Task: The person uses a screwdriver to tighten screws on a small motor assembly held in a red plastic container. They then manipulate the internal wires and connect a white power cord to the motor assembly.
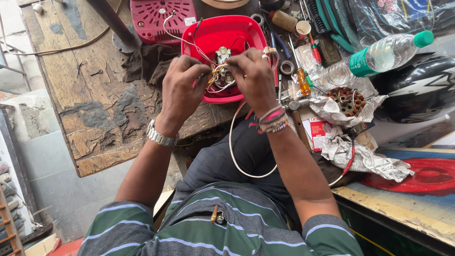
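Seen from above, looking down over a person's striped green shirt, two bare hands meet at a red plastic shell (222, 35), a rounded open housing lying at the far middle of a worn, patchy wooden bench (80, 90). Inside the shell sit one small metal switch part and a tangle of thin red and white wires (219, 71). The left hand (182, 87), a metal watch on its wrist, has its fingertips pinched together on the wires; the right hand (253, 78), with several bead bracelets at the wrist, is likewise closed on the same bundle just beside it. One white cable (233, 151) loops from the shell down toward the person's lap. Far left of the shell lies one red perforated plastic cover (159, 16). To the right, one clear plastic bottle (379, 57) with a green cap lies on its side, one screwdriver (303, 80) with an amber handle lies near the shell, and one copper-wound motor core (350, 99) rests on crumpled newspaper (365, 156).
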